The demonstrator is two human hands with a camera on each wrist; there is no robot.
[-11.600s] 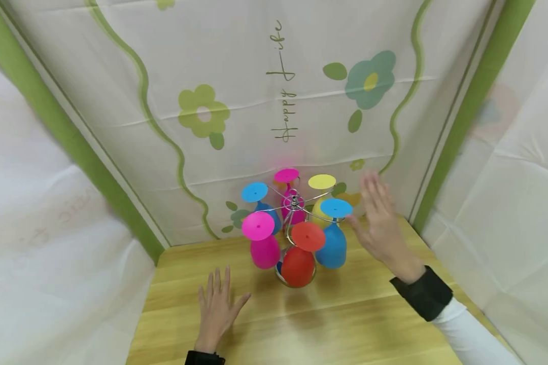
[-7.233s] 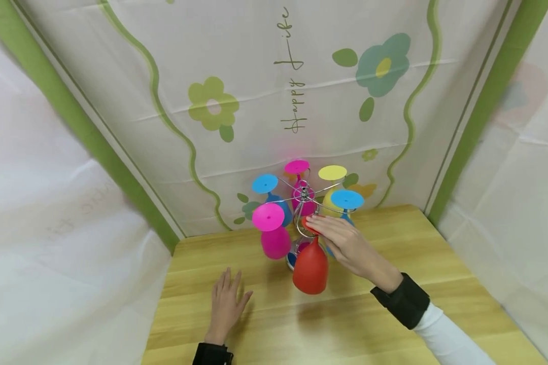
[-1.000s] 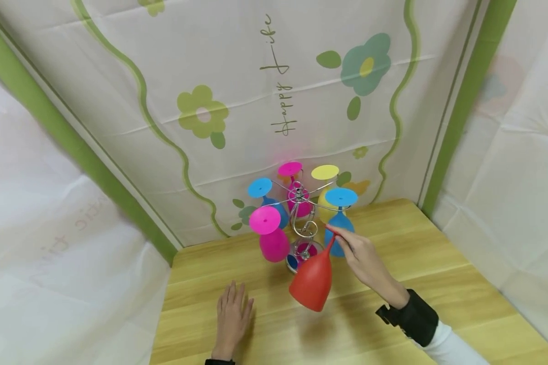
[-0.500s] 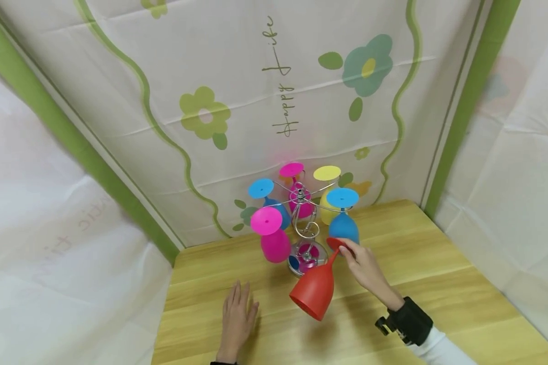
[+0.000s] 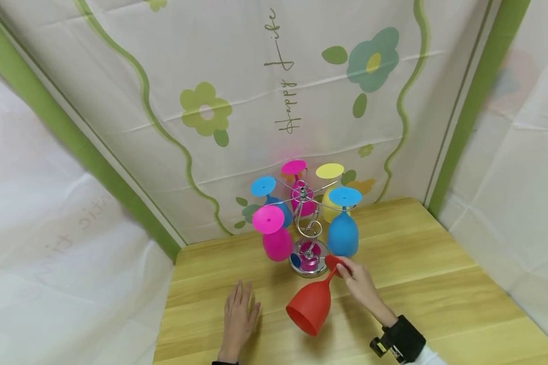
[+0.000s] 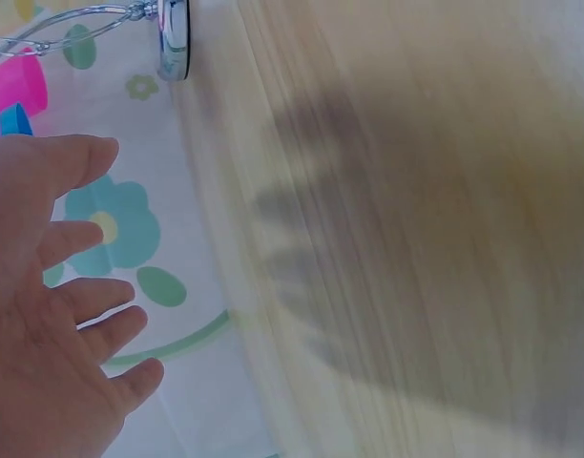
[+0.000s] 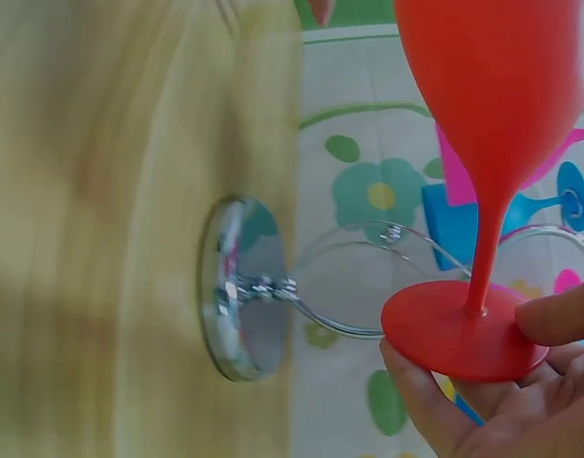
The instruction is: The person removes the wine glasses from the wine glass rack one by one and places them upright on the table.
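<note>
My right hand [image 5: 364, 290] pinches a red wine goblet [image 5: 311, 305] by its foot. The goblet hangs tilted above the table, its open mouth facing down and toward the near left. In the right wrist view the thumb lies on top of the round foot [image 7: 445, 329] with fingers underneath. Behind it stands a chrome goblet rack [image 5: 308, 274]. On the rack hang a pink goblet [image 5: 277, 245] at the front left, a blue goblet [image 5: 343, 234] at the right, and several others upside down. My left hand [image 5: 238, 323], fingers extended, is low over the table and holds nothing.
The wooden table [image 5: 429, 284] meets a printed fabric wall [image 5: 246, 56] behind the rack. White fabric panels stand at the left and right. A yellow goblet [image 5: 330, 171] and a second pink goblet [image 5: 294, 167] hang at the rack's back, close to the wall.
The red goblet hung on the rack at first; my right hand took its foot and drew it off toward me. Lately it has come lower and tilted further. The left hand has barely moved.
</note>
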